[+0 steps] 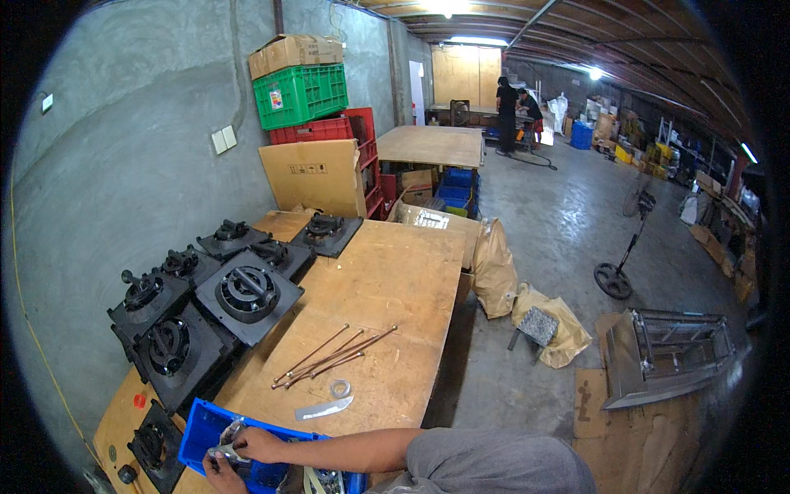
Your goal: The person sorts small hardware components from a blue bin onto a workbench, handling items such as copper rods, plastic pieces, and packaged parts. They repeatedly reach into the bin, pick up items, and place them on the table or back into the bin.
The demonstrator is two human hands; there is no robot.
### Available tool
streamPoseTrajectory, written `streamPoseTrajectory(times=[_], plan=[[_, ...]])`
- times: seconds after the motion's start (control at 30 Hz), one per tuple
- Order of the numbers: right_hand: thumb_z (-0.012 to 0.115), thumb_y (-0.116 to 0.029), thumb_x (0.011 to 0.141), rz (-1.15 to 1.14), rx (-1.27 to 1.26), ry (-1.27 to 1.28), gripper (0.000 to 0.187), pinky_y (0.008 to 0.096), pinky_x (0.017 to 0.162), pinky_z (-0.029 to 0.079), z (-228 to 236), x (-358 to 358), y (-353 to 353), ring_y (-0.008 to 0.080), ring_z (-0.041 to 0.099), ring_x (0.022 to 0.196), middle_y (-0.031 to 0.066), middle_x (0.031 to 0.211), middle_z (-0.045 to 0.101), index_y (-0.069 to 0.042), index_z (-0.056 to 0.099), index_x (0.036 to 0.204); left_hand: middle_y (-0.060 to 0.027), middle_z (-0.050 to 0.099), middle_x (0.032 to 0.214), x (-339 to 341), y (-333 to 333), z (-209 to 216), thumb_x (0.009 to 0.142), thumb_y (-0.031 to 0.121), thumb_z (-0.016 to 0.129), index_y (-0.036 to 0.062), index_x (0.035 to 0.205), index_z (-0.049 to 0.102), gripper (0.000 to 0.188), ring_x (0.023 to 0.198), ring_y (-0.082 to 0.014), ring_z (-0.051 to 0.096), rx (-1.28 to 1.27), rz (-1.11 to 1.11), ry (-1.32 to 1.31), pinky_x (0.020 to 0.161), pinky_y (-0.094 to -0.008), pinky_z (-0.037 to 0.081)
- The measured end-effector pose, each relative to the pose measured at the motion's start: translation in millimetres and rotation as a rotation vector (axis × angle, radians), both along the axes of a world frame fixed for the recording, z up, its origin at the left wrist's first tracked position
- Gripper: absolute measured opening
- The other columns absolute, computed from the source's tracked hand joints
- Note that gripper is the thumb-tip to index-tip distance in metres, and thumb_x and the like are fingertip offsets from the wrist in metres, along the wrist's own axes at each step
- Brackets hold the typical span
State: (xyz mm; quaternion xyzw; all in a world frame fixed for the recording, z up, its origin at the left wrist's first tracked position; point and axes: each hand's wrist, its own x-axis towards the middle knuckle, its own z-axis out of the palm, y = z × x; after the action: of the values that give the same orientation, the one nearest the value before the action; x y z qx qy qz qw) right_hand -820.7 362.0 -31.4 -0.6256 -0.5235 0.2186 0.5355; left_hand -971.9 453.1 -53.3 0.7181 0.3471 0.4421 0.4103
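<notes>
Over a blue plastic bin [196, 428] at the table's near edge, both my hands are close together. My right hand [260, 445] has its fingers closed on a crumpled silvery-grey piece [225, 450], perhaps plastic wrapping; its exact kind is hard to make out. From below, my left hand [224, 476] pinches the same piece. Small metal parts and pale strips lie in the bin, partly hidden by my forearm. Beyond it on the wooden table [395, 280] are several thin metal rods [329, 362], a roll of tape [340, 388] and a flat knife-like blade [324, 408].
Black gas-burner units [248, 296] are piled along the table's left side by the wall. Behind them stand a cardboard sheet [313, 177] and stacked crates [300, 95]. On the floor at right are a stool [538, 326], a pedestal fan [613, 280] and a metal frame [671, 354]. Two people [506, 111] work far back.
</notes>
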Motion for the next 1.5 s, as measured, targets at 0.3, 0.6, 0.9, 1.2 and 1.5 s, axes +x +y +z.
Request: streamPoseTrajectory(times=[0.3, 0.6, 0.9, 1.2, 1.5], plan=[[0.067, -0.017, 0.076, 0.000, -0.109, 0.222, 0.017, 0.0354, 0.057, 0.046, -4.2, 0.5, 4.3, 0.0174, 0.059, 0.061, 0.0103, 0.066, 0.064, -0.002, 0.070, 0.080, -0.0164, 0.062, 0.107, 1.6, -9.3, 9.4, 0.096, 0.028, 0.060, -0.0064, 0.114, 0.056, 0.039, 0.096, -0.0244, 0.056, -0.012, 0.000, 0.009, 0.088, -0.0369, 0.046], [0.068, -0.017, 0.075, 0.023, -0.087, 0.221, 0.018, 0.0341, 0.059, 0.046, -14.7, 4.3, 3.8, 0.0169, 0.059, 0.063, 0.0091, 0.067, 0.064, -0.002, 0.068, 0.085, -0.0168, 0.063, 0.105, 3.5, -11.3, 11.6, 0.096, 0.025, 0.061, -0.0067, 0.112, 0.058, 0.035, 0.094, -0.0247, 0.057, 0.003, 0.017, 0.055, 0.087, -0.0360, 0.046], [0.069, -0.019, 0.073, -0.040, -0.085, 0.074, 0.025, 0.0360, 0.074, 0.051, -25.4, 7.5, 3.1, 0.0254, 0.065, 0.080, 0.0158, 0.088, 0.069, -0.002, 0.069, 0.091, -0.0167, 0.064, 0.106, 2.5, -6.0, 1.7, 0.096, 0.027, 0.061, -0.0062, 0.113, 0.058, 0.038, 0.096, -0.0251, 0.057, 0.064, 0.096, 0.089, 0.089, -0.0366, 0.046], [0.070, -0.019, 0.073, -0.054, -0.160, 0.147, 0.027, 0.0353, 0.079, 0.053, -25.0, 14.6, -13.9, 0.0212, 0.066, 0.085, 0.0124, 0.091, 0.070, -0.003, 0.070, 0.095, -0.0168, 0.066, 0.096, 6.1, -17.4, 15.0, 0.096, 0.027, 0.056, -0.0023, 0.108, 0.062, 0.032, 0.089, -0.0239, 0.060, -0.042, 0.269, 0.073, 0.079, -0.0367, 0.048], [0.066, -0.020, 0.082, -0.087, -0.085, -0.353, 0.025, 0.0369, 0.088, 0.050, -24.7, 10.2, -25.9, 0.0321, 0.065, 0.098, 0.0167, 0.106, 0.068, -0.001, 0.070, 0.097, -0.0099, 0.064, 0.103, 10.1, -19.0, 7.0, 0.097, 0.026, 0.060, -0.0015, 0.118, 0.059, 0.034, 0.093, -0.0166, 0.060, -0.178, 0.195, -0.284, 0.083, -0.0294, 0.049]])
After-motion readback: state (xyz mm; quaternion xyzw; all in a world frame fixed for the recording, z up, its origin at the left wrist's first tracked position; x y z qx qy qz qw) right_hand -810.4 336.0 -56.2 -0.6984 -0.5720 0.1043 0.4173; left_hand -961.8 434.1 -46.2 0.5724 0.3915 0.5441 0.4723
